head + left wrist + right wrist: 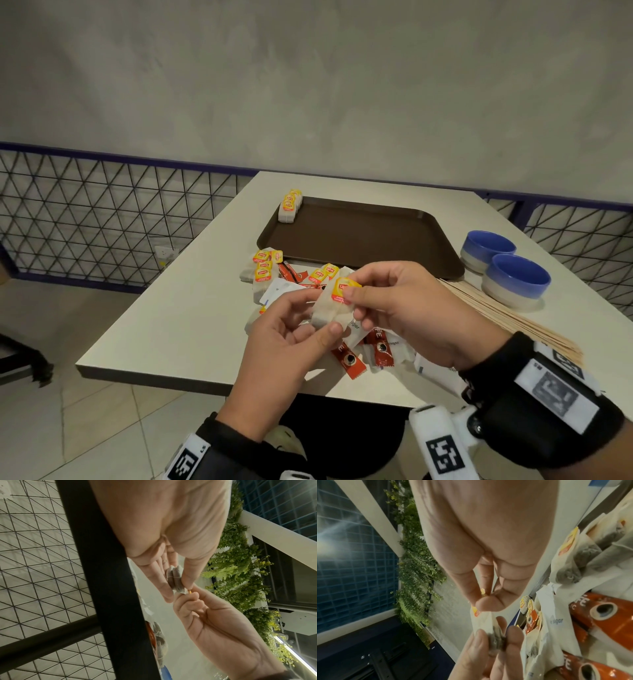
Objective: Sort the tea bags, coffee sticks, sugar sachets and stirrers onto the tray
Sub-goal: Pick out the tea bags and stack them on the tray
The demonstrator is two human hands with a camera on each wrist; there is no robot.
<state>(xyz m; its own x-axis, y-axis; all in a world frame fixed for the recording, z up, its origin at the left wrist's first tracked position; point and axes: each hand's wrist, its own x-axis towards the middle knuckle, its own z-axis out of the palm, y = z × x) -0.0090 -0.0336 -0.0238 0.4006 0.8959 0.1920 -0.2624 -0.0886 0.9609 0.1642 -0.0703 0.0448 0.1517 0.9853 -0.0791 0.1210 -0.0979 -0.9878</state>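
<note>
Above the pile, both hands' grip holds the tea bag (334, 306) upright, tag uppermost

Two blue-and-white bowls (503, 265) side by side (touching) on the white table (178, 308), near its right edge

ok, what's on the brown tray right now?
Only a small stack of tea bags with yellow tags, in the far left corner of the tray. The tray's near right corner is hidden behind the right hand, so anything there can't be seen.
</note>
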